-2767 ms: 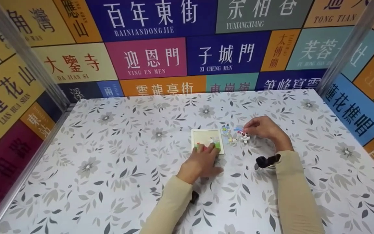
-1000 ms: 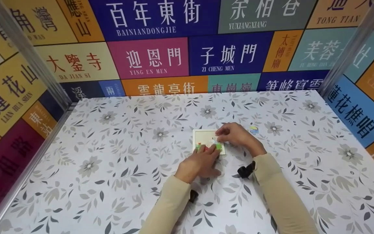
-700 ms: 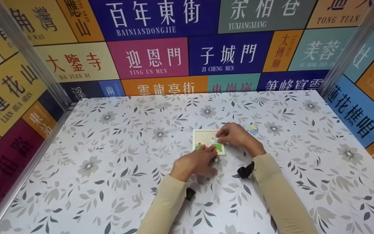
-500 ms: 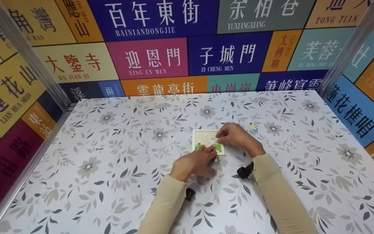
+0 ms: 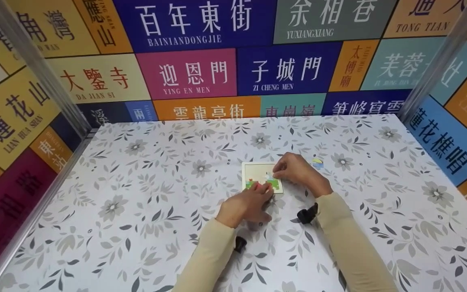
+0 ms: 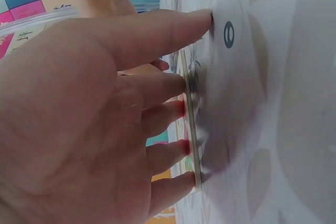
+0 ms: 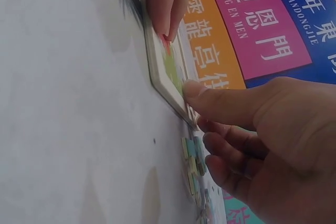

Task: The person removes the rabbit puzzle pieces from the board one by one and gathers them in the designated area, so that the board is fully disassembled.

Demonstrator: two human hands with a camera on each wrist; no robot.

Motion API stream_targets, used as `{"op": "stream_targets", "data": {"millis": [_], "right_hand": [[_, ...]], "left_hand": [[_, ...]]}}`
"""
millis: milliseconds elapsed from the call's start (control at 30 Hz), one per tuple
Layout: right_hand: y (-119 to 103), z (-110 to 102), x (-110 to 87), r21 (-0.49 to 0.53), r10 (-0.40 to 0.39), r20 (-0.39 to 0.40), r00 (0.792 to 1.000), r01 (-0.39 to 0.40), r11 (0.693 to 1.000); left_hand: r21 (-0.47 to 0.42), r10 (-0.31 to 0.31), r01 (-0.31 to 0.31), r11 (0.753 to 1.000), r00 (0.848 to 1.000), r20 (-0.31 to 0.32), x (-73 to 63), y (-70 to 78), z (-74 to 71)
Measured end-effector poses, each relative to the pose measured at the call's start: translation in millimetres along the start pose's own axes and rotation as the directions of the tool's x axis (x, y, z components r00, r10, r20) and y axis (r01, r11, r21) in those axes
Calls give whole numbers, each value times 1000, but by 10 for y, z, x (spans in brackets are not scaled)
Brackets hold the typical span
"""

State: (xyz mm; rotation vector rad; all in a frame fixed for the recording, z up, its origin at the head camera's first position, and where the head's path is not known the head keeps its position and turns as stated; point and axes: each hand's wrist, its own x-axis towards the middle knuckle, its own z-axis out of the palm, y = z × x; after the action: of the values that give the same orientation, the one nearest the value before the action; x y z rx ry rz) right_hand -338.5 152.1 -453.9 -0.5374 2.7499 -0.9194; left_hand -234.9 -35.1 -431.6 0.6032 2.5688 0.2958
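Note:
A small square jigsaw tray [image 5: 244, 178] with a pale rim lies on the table, its lower part filled with green and red pieces. My left hand [image 5: 245, 205] rests fingertips on the tray's near side, fingers nearly straight and thumb apart on the tablecloth. At the tray's right edge my right hand [image 5: 298, 172] pinches a puzzle piece between thumb and index finger; the hand covers most of it. The right wrist view shows that thumb beside the green area [image 7: 173, 69] of the picture, the other fingers loosely curled.
Loose puzzle pieces [image 5: 318, 163] lie just right of the right hand, and the right wrist view shows several stacked pieces [image 7: 193, 166] beside the tray. A floral cloth [image 5: 136, 227] covers the table. Printed panels [image 5: 185, 73] rise behind it.
My right hand has come left from the loose pieces to the tray's right edge, staying there over the last second. My left hand has drawn back slightly toward the tray's near rim.

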Motion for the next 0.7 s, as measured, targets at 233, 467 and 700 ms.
{"op": "stream_targets", "data": {"millis": [233, 467, 700], "right_hand": [[-25, -61, -28, 66, 67, 49, 997, -70, 995], [-27, -114, -57, 117, 27, 48, 998, -32, 993], [44, -205, -77, 118, 21, 25, 999, -24, 993]], "left_hand": [[0, -10, 10, 1000, 1000, 15, 17, 3, 3], [26, -6, 6, 1000, 1000, 8, 16, -2, 7], [8, -9, 9, 1000, 1000, -9, 13, 9, 16]]}}
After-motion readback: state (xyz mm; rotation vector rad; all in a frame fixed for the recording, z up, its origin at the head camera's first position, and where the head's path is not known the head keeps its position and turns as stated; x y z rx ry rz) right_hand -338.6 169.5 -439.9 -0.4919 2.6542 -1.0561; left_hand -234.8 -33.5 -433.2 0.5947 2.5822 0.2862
